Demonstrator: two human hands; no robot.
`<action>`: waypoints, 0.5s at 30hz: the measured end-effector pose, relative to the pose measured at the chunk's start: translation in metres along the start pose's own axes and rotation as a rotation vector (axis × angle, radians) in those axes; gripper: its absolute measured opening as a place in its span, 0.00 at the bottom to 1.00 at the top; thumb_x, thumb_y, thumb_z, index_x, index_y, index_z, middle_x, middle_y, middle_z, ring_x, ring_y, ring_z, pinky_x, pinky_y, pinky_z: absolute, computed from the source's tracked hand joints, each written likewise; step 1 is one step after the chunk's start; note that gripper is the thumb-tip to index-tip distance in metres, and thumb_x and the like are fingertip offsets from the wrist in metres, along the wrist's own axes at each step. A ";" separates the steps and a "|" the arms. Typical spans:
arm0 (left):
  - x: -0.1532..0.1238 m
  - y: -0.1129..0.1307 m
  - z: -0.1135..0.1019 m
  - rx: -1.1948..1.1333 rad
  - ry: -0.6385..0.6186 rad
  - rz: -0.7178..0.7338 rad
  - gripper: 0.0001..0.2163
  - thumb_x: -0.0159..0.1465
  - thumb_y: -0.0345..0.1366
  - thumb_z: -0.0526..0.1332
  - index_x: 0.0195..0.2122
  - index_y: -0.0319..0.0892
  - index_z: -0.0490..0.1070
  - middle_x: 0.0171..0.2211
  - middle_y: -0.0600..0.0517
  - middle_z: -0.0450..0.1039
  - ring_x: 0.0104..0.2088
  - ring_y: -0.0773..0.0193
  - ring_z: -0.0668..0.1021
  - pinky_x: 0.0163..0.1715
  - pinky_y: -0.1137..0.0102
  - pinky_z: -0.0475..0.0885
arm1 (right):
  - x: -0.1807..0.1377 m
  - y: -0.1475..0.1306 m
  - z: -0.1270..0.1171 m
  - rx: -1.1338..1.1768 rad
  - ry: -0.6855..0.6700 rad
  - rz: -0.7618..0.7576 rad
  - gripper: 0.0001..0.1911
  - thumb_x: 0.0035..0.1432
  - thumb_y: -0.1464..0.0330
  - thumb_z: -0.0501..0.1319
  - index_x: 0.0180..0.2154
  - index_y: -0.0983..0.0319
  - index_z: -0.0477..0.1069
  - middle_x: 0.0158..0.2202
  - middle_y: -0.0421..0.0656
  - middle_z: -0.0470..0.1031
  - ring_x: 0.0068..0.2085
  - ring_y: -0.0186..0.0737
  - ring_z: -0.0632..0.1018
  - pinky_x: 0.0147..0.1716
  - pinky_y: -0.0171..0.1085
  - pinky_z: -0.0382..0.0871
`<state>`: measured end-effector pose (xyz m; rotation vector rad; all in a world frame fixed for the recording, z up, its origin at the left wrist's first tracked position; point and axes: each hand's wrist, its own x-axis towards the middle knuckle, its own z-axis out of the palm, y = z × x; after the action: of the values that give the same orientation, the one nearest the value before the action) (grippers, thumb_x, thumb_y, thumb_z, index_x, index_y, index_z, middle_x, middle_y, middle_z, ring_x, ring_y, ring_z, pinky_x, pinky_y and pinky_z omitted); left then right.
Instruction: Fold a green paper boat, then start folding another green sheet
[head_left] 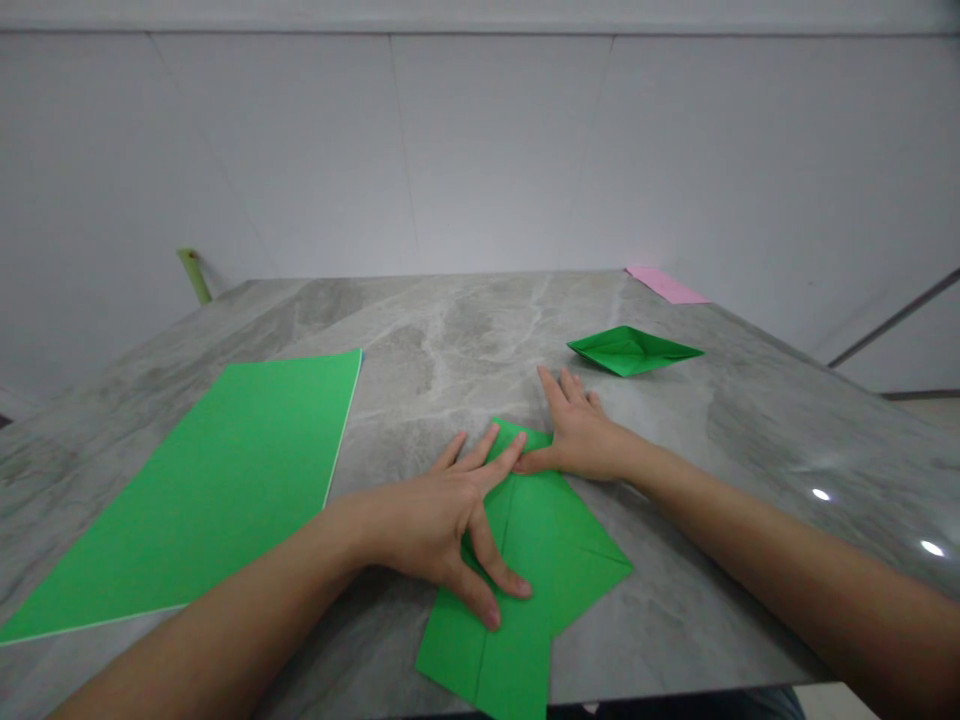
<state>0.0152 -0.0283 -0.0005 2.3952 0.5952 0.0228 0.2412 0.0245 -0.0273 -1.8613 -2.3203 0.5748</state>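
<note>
Perhaps layered, creased green paper (pixel 537 545) beneath spread fingers (pixel 493 562)

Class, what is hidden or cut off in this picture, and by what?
Head view:
Part of the near folded paper: covered by the left hand.
The paper's lowest corner: cut off by the bottom edge.
Near right corner of the large green sheet: behind the left forearm.

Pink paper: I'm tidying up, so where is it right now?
In the head view, the pink paper lies at the far right corner of the grey table, by the wall, beyond the green paper boat.
</note>
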 end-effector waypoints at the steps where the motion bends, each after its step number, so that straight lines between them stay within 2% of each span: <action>1: 0.000 0.000 0.000 0.001 0.005 -0.003 0.14 0.56 0.48 0.69 0.45 0.61 0.78 0.70 0.64 0.20 0.67 0.42 0.28 0.62 0.41 0.31 | 0.002 0.001 -0.001 -0.007 0.006 0.015 0.75 0.36 0.42 0.68 0.69 0.70 0.27 0.69 0.69 0.29 0.69 0.68 0.36 0.64 0.61 0.38; 4: 0.000 0.000 0.001 0.013 0.010 -0.003 0.15 0.56 0.47 0.70 0.45 0.62 0.78 0.70 0.65 0.19 0.67 0.41 0.28 0.61 0.40 0.32 | 0.008 0.006 -0.002 -0.017 0.040 0.059 0.71 0.40 0.42 0.67 0.69 0.70 0.29 0.69 0.68 0.31 0.69 0.67 0.37 0.64 0.59 0.40; 10: -0.001 0.000 0.002 0.061 -0.008 0.008 0.16 0.55 0.47 0.70 0.46 0.64 0.77 0.70 0.63 0.24 0.67 0.43 0.29 0.61 0.39 0.32 | 0.019 0.015 0.000 0.026 0.209 0.105 0.67 0.42 0.44 0.66 0.69 0.71 0.35 0.69 0.68 0.39 0.69 0.71 0.43 0.61 0.66 0.45; 13: -0.001 -0.001 0.002 0.058 0.013 0.002 0.13 0.57 0.48 0.68 0.45 0.65 0.77 0.70 0.63 0.26 0.67 0.43 0.30 0.61 0.38 0.34 | 0.018 0.018 0.001 0.051 0.376 0.020 0.55 0.50 0.50 0.65 0.68 0.69 0.43 0.67 0.66 0.48 0.68 0.69 0.49 0.59 0.67 0.50; 15: 0.001 -0.003 0.001 0.060 0.031 -0.039 0.11 0.60 0.49 0.66 0.45 0.64 0.77 0.70 0.60 0.29 0.67 0.43 0.32 0.61 0.38 0.34 | 0.014 0.017 0.000 0.076 0.507 -0.107 0.42 0.55 0.55 0.62 0.65 0.67 0.54 0.65 0.63 0.55 0.66 0.65 0.56 0.59 0.64 0.54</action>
<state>0.0148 -0.0267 -0.0029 2.4439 0.6661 0.0257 0.2534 0.0414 -0.0356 -1.6030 -2.0116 0.1477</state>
